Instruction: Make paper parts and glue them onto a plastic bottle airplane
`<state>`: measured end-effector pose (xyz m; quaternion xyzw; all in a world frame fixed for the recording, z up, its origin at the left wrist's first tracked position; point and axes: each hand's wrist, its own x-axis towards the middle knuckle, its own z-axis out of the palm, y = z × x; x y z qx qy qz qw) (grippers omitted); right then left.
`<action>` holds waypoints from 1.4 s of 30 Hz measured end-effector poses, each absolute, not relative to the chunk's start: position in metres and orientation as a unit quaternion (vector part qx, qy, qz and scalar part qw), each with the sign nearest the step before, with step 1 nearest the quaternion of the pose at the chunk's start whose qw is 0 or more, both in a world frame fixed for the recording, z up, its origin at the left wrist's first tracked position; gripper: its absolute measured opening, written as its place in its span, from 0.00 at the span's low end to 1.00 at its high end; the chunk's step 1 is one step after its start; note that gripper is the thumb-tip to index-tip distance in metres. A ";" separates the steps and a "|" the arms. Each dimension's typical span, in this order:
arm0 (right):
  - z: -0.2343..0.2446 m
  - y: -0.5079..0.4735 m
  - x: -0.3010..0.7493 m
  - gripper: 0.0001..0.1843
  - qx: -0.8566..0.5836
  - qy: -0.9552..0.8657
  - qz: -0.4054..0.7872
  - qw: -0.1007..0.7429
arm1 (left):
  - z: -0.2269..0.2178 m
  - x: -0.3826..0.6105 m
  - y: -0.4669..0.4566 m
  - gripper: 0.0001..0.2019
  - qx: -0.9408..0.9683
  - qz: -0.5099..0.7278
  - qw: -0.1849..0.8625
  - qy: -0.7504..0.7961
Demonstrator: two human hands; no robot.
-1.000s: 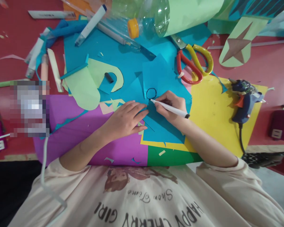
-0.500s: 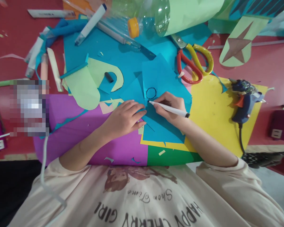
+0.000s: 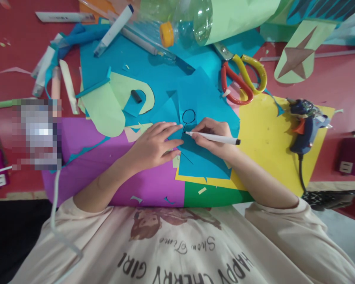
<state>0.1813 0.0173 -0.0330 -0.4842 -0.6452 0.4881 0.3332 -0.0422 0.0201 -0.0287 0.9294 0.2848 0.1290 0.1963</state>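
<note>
My right hand point(image 3: 214, 138) is closed around a white marker point(image 3: 213, 137), whose tip touches a blue paper sheet point(image 3: 207, 102) just below a black circle point(image 3: 188, 116) drawn on it. A short black line runs down from the circle to the tip. My left hand point(image 3: 155, 144) lies flat on the blue paper's left part, fingers stretched out and pressing it down beside the marker tip. The blue sheet rests on yellow paper point(image 3: 269, 138), purple paper point(image 3: 106, 165) and green paper point(image 3: 213, 195).
Red and yellow scissors point(image 3: 242, 79) lie behind the blue sheet. A blue glue gun point(image 3: 304, 122) sits at the right on the yellow paper. A clear plastic bottle point(image 3: 177, 23), markers point(image 3: 114, 31), light green cutouts point(image 3: 106, 106) and paper scraps crowd the far left and back.
The marker tip has moved down and left from the circle's lower edge, leaving a short line. The marker now lies flatter. My left hand shifted slightly up on the paper.
</note>
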 end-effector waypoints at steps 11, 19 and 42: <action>-0.033 0.019 0.183 0.08 -0.467 -0.673 0.490 0.298 | -0.025 -0.044 0.020 0.14 0.922 0.119 0.229 0.288; -0.033 0.020 0.182 0.08 -0.480 -0.662 0.494 0.297 | -0.018 -0.043 0.020 0.13 0.915 0.094 0.262 0.293; -0.032 0.022 0.183 0.15 -0.475 -0.672 0.507 0.257 | -0.018 -0.043 0.020 0.13 0.915 0.094 0.256 0.296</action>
